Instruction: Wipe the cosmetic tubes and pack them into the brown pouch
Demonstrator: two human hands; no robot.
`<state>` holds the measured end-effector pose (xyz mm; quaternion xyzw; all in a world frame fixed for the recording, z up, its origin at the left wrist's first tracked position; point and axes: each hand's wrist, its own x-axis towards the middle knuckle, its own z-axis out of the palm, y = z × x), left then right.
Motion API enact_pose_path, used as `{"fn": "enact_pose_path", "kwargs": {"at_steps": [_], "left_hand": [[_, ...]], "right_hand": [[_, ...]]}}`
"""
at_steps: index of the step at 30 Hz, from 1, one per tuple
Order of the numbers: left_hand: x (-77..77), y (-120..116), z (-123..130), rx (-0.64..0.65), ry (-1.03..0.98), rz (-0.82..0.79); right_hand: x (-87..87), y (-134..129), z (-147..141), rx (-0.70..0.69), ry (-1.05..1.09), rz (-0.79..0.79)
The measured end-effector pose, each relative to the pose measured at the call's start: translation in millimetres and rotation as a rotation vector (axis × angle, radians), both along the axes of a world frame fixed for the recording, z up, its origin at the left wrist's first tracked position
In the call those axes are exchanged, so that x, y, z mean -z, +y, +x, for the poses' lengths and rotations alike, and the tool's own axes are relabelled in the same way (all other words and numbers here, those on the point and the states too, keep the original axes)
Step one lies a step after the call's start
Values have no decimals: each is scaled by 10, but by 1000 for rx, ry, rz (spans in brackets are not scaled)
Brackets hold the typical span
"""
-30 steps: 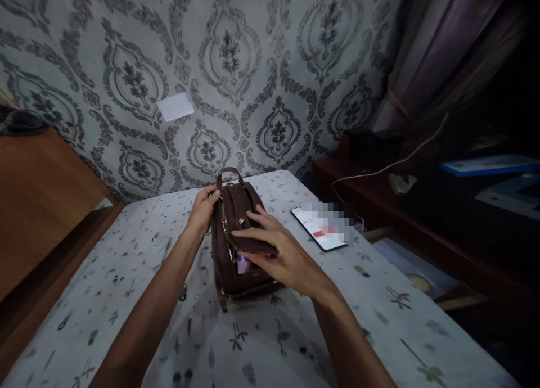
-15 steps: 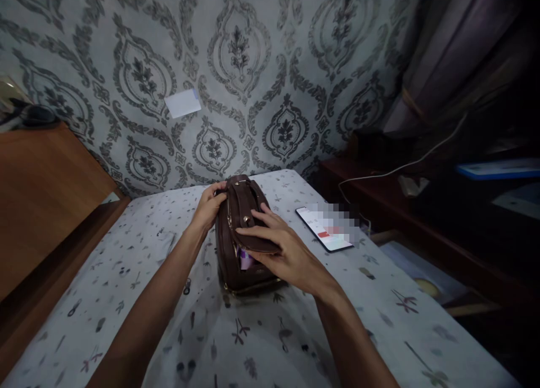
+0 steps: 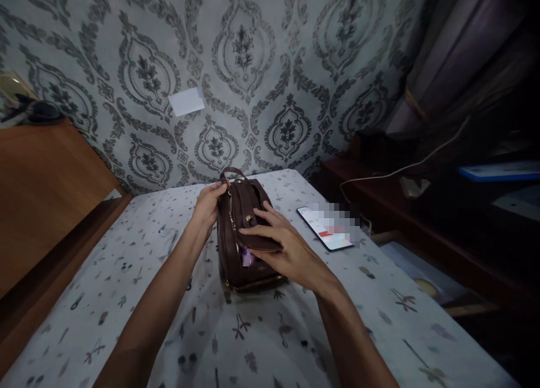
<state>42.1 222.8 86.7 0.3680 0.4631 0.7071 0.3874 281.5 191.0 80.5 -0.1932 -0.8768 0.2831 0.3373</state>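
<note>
A dark brown zippered bag [image 3: 230, 247] lies on the patterned sheet in front of me. At its far left corner, my left hand [image 3: 208, 204] pinches the bag near the base of a strap loop [image 3: 233, 170], which stands up at the far end. My right hand [image 3: 287, 244] holds the bag's front flap [image 3: 259, 242], fingers over the top and thumb beneath it. Under the lifted flap, a purple packet [image 3: 248, 258] shows in the pocket opening. Gold zippers run along the bag's edges.
To the right of the bag lies a phone [image 3: 324, 230] with a lit, partly blurred screen. A wooden headboard [image 3: 50, 191] stands at left. Patterned wallpaper carries a white card [image 3: 186, 102]. At right are a dark red desk [image 3: 388, 208] and a white cable [image 3: 405, 167].
The strap loop at the bag's far end has come up. My left hand has shifted slightly there, while my right hand keeps its hold on the flap.
</note>
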Motion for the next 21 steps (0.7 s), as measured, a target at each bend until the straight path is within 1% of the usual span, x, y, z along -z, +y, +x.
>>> {"fn": "enact_pose_path", "kwargs": {"at_steps": [6, 10, 21], "left_hand": [[-12, -69, 46, 57, -61, 2], [-10, -115, 79, 70, -78, 14], [-19, -247, 101, 79, -41, 36]], "right_hand": [[25, 20, 5, 5, 23, 31], [18, 17, 6, 6, 16, 24], [-1, 0, 14, -3, 23, -4]]}}
